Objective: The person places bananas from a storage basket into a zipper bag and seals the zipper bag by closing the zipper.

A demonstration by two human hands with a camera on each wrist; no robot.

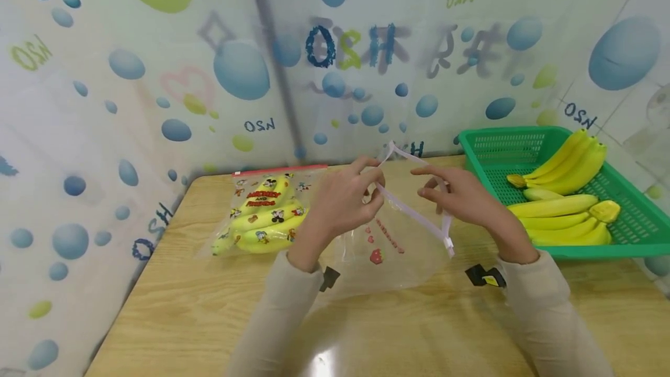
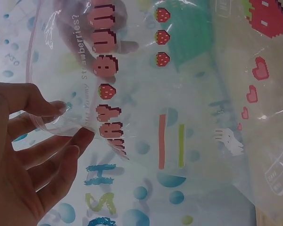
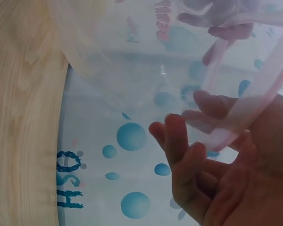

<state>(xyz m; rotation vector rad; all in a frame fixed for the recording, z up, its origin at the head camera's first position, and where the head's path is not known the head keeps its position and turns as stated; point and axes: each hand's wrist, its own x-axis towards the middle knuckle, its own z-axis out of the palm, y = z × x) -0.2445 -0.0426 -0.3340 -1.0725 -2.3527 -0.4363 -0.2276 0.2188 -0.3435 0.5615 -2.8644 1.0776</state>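
A clear zip bag (image 1: 403, 269) with a pale lilac zip strip (image 1: 419, 220) and red strawberry and heart prints stands over the table, its mouth spread wide. My left hand (image 1: 348, 196) grips the left side of the mouth, and the bag's edge runs between its bent fingers in the left wrist view. On the opposite side, my right hand (image 1: 463, 196) holds the rim with curled fingers. The right wrist view has the pinkish strip (image 3: 254, 99) crossing that hand. No contents show inside the bag.
Left of my hands lies a printed zip bag (image 1: 269, 202) with a red strip, holding yellow bananas. A green basket (image 1: 473, 156) stands at the right with banana bunches (image 1: 570, 162) in it. Behind the wooden table (image 1: 183, 319) hangs a curtain (image 1: 335, 109) printed with bubbles.
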